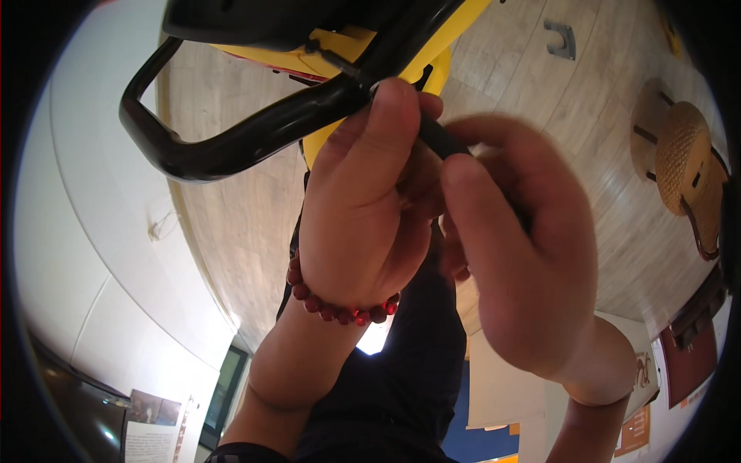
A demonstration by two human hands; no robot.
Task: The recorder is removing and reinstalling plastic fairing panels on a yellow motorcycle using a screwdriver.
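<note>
My right hand (pixel 532 224) is closed around a slim black rod-shaped tool (pixel 444 139); its exact kind does not show. My left hand (pixel 363 193), with a red bead bracelet (pixel 340 315) at the wrist, pinches the tool's front end between thumb and fingers. In line with it, a thin dark shaft (pixel 340 63) runs up to a small dark joint (pixel 312 46) on a yellow part. The pinched point is partly hidden by my left thumb. Just beyond my fingertips is a glossy black bent tube (pixel 255 139) on a yellow and black machine.
A wood-plank floor (pixel 502 85) lies below, with a grey U-shaped piece (pixel 560 40) on it. A woven stool (pixel 683 158) stands at right. White wall panels (pixel 93 231) curve along the left, and a dark screen (pixel 85 401) is at lower left.
</note>
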